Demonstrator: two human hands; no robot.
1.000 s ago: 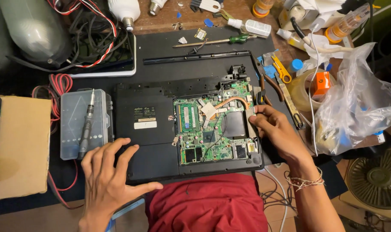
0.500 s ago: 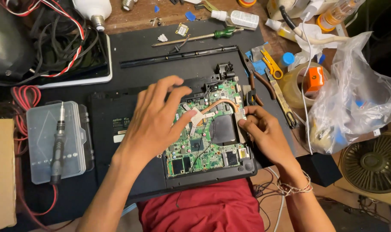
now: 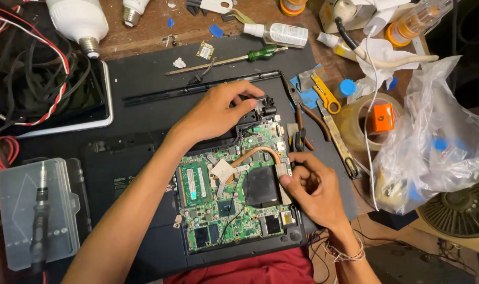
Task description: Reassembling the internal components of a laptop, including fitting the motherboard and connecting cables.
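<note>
Opened laptop [image 3: 129,173] lay bottom-up across centre of frame on a dark mat [image 3: 145,73], its base cover off. Green board [image 3: 229,189] was exposed in centre-right, with a copper heat pipe [image 3: 255,152] curving over it and a black fan [image 3: 260,185] just below the pipe.

Left hand [image 3: 216,113] came in from lower left, arm crossing the laptop, fingers curled and pinching at the black hinge corner [image 3: 266,108] at the laptop's upper edge, just above centre. Right hand [image 3: 313,186] sat at centre-right, fingers bent, thumb and forefinger pressed on the metal fin block [image 3: 282,169] at the pipe's right end; exact grip was partly hidden.

Clear plastic bag [image 3: 439,152] filled the right side. Tangled cables [image 3: 34,68] lay on a tablet [image 3: 100,113] at upper left. White bulb [image 3: 81,21] stood at top left. Clear case [image 3: 37,210] at lower left held a driver [image 3: 38,221]. Tape roll [image 3: 358,123] sat right of centre with an orange block [image 3: 381,117] inside it. Long black strip [image 3: 197,87] lay above the left hand. Green-handled screwdriver [image 3: 234,57] lay above the strip. Pliers [image 3: 302,113] and a yellow cutter [image 3: 323,94] lay upper right of the board. Glue bottle [image 3: 281,34] lay at top centre. Red cloth [image 3: 250,268] showed at bottom edge.
</note>
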